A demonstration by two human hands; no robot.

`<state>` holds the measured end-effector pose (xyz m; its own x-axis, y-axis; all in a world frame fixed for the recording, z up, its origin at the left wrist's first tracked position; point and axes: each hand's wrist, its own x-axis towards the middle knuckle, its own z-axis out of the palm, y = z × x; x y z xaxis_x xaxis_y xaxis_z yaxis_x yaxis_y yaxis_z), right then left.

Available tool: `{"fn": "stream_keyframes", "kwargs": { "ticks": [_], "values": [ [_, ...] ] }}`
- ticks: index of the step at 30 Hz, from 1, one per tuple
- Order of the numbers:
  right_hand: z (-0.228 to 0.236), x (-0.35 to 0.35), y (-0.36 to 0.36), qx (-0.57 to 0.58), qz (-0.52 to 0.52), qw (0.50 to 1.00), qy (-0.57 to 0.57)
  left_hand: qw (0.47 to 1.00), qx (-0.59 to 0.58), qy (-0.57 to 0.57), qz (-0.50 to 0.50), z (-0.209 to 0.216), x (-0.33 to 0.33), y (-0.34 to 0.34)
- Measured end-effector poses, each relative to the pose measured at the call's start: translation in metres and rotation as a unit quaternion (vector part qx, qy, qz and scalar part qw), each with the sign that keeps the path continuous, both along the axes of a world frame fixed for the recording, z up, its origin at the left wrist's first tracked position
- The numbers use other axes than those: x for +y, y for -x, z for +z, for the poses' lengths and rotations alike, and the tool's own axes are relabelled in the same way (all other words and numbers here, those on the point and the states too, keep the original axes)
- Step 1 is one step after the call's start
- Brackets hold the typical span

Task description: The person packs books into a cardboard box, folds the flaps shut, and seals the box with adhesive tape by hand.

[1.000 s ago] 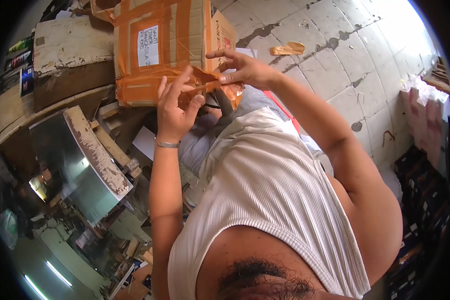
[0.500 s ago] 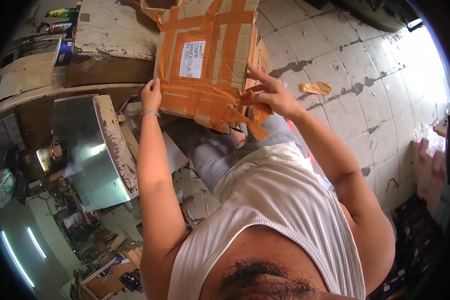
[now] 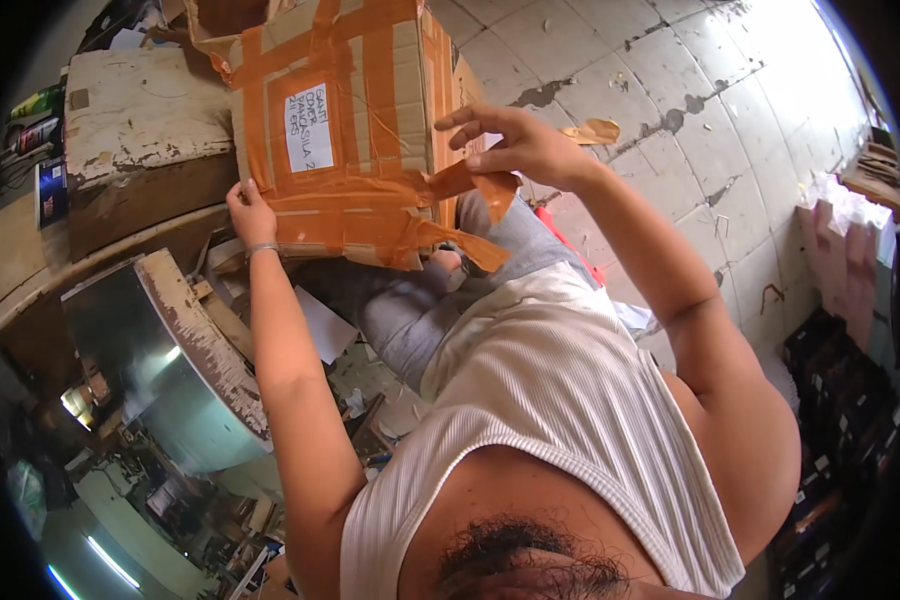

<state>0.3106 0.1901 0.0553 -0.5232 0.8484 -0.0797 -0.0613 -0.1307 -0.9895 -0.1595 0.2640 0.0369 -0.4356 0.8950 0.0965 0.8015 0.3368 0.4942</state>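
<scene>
A cardboard box (image 3: pixel 380 130) wrapped in strips of orange-brown packing tape leans by my knees, with a white handwritten label (image 3: pixel 308 128) on its upper face. My left hand (image 3: pixel 251 215) grips its near left corner, thumb on top. At the right edge, a loose strip of packing tape (image 3: pixel 497 196) hangs from the box by my right hand (image 3: pixel 520 148). That hand's lower fingers and thumb are closed around the strip, as far as I can see, while its upper fingers stretch toward the box's side. Another tape end (image 3: pixel 475 246) dangles at the near edge.
A worn, peeling wooden top (image 3: pixel 145 115) stands left of the box. Below it is a shiny metal-faced panel (image 3: pixel 155 365). A scrap of tape (image 3: pixel 592 131) lies on the cracked tiled floor (image 3: pixel 690 180). Pink packages (image 3: pixel 835 260) and dark stacked boxes (image 3: pixel 840 400) stand at right.
The box and my left hand appear farther left as the view shifts. My right hand has drawn away from the box's edge, and the loose tape strip has stretched out with it.
</scene>
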Motion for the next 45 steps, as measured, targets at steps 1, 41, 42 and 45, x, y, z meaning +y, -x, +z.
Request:
{"fn": "stream_keyframes", "kwargs": {
  "ticks": [1,41,42,45],
  "values": [
    [-0.002,-0.001,-0.005,0.023,0.016,0.999,0.022,1.000,-0.009,0.002,0.008,0.003,-0.002,-0.001],
    [-0.093,0.005,0.089,0.133,-0.331,0.869,0.344,0.890,0.146,0.017,-0.431,-0.010,0.229,-0.222],
    [-0.099,0.007,0.093,0.133,-0.332,0.867,0.346,0.889,0.147,0.018,-0.433,-0.009,0.226,-0.224],
    [-0.120,0.007,0.114,-0.044,-0.407,0.886,0.217,0.893,0.154,0.027,-0.421,-0.007,0.221,-0.227]
  ]
}}
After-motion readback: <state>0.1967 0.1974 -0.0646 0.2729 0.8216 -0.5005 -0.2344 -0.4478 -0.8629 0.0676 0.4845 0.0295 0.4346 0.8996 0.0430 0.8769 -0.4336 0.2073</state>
